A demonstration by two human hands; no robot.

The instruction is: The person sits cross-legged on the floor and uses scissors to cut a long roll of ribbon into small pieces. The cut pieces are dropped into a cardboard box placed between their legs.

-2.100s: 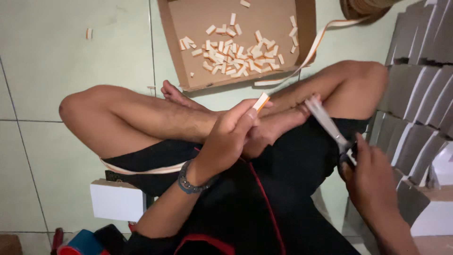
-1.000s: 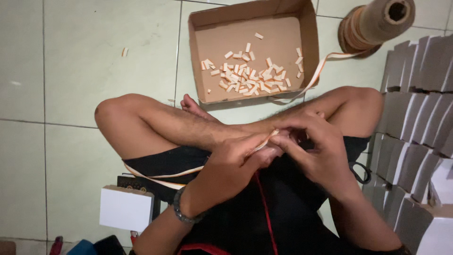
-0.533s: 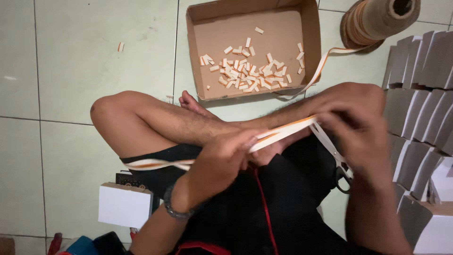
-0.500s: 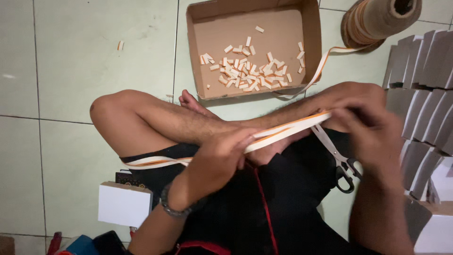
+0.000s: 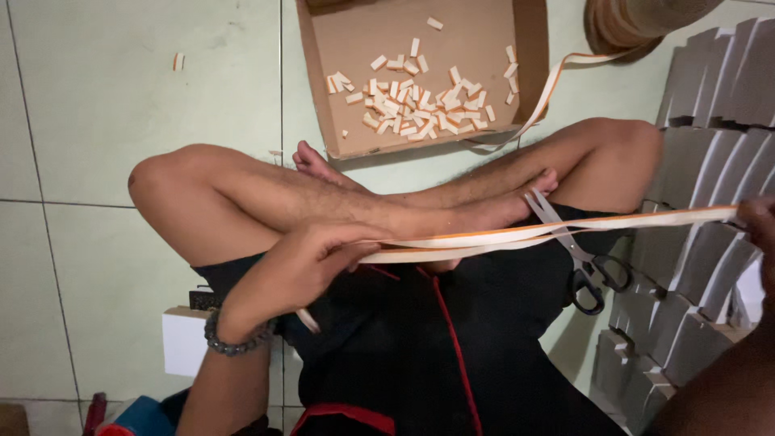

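I sit cross-legged on the floor. A long cream strip with an orange edge is stretched taut across my lap, doubled over. My left hand pinches its left end above my shin. My right hand is only partly in view at the right edge and grips the other end. A pair of scissors with black handles lies on my right thigh just under the strip, with neither hand on it. The strip runs on from a spool at the top right.
An open cardboard box with several short cut strip pieces stands on the tiles beyond my feet. Stacks of grey folded cartons line the right side. A white box sits by my left hip. One stray piece lies on the floor.
My right hand has drawn the strip far out to the right, stretching it longer. The scissors it held earlier now lie on my thigh. My left hand stayed near my shin.
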